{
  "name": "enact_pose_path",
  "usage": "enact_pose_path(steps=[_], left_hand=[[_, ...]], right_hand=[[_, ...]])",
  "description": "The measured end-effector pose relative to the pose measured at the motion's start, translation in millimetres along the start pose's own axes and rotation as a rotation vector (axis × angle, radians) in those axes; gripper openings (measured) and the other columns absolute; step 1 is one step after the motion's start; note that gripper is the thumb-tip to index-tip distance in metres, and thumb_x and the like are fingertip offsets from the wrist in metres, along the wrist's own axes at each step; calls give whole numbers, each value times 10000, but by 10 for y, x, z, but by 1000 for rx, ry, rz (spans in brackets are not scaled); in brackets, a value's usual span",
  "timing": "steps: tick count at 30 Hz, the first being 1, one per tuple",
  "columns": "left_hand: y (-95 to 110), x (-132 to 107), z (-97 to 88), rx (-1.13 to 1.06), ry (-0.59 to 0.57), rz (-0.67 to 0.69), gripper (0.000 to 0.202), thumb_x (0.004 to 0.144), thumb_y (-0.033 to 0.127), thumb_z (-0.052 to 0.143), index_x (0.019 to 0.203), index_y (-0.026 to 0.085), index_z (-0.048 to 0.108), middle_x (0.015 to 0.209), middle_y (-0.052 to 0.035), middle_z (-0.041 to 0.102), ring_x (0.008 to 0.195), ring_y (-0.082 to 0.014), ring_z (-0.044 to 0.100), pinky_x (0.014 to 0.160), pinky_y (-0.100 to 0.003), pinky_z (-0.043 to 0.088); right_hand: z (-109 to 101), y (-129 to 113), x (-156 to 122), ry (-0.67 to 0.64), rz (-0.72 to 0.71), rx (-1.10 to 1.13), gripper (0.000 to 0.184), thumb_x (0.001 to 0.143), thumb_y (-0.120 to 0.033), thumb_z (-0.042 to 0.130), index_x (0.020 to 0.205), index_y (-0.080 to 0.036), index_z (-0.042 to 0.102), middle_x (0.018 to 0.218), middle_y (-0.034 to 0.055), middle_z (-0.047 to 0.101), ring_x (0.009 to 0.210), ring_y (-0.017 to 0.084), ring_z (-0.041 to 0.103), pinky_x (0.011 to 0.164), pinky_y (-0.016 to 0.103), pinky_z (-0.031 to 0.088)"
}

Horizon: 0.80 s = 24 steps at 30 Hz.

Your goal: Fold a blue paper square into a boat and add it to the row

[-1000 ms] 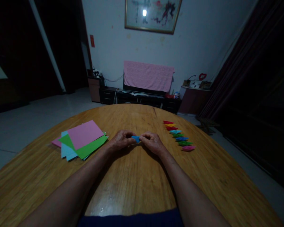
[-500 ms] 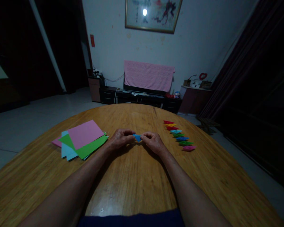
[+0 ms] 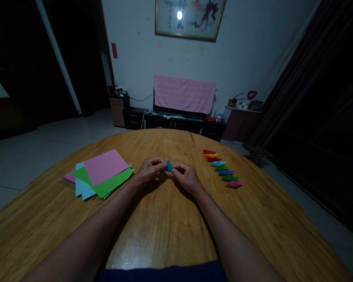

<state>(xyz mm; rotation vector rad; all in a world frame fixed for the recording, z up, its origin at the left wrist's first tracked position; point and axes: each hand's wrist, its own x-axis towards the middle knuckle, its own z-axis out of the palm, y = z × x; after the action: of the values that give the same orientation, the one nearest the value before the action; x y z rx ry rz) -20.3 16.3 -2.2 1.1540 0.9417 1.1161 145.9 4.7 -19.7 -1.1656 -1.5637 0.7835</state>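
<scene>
A small folded blue paper piece is pinched between both my hands over the middle of a round wooden table. My left hand grips its left side with curled fingers. My right hand holds its right side, fingers closed. The paper piece stands up slightly between my fingertips.
A stack of pink, green and light blue paper sheets lies to the left. A row of several small folded paper shapes in various colours runs along the right. Beyond the table stand a low cabinet with a pink cloth and a dark doorway.
The blue paper piece has been turned from lying flat to pointing upward, and my hands have drawn closer together and shifted slightly left.
</scene>
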Motion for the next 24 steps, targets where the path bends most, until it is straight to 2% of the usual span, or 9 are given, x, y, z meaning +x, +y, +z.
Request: enact_pose_path(steps=[4, 9, 15, 19, 24], left_hand=[[0, -68, 45, -167, -67, -42, 242, 629, 317, 782, 751, 185, 620, 599, 35, 576, 571, -109, 580, 574, -247, 469], [42, -118, 95, -205, -74, -35, 242, 615, 255, 781, 783, 189, 619, 712, 15, 633, 632, -115, 604, 600, -250, 479], [40, -108, 86, -181, -83, -46, 183, 635, 221, 741, 753, 187, 605, 696, 14, 623, 660, -121, 598, 610, -246, 476], [20, -99, 66, -143, -78, -75, 162, 635, 224, 735, 718, 180, 603, 674, 6, 615, 653, -119, 587, 606, -241, 466], [4, -88, 54, -128, -96, -71, 162, 638, 231, 743, 727, 189, 615, 643, 17, 599, 623, -107, 560, 595, -239, 456]], right_hand=[[8, 23, -13, -25, -49, -77, 154, 741, -299, 598, 729, -164, 672, 669, 1, 624, 612, 122, 552, 567, 217, 413], [7, 40, -26, -43, -20, -66, 155, 753, -303, 592, 731, -173, 672, 629, -12, 602, 565, 112, 527, 520, 207, 396], [9, 13, -21, -66, 22, 2, 172, 749, -322, 609, 760, -172, 692, 602, -11, 593, 509, 100, 499, 477, 203, 376], [27, -67, -19, -27, 47, 122, 224, 758, -350, 604, 839, -173, 715, 617, 1, 621, 499, 107, 513, 467, 207, 387], [43, -81, -18, -2, 38, 129, 226, 740, -344, 619, 833, -167, 726, 647, 9, 648, 539, 122, 556, 491, 216, 415]])
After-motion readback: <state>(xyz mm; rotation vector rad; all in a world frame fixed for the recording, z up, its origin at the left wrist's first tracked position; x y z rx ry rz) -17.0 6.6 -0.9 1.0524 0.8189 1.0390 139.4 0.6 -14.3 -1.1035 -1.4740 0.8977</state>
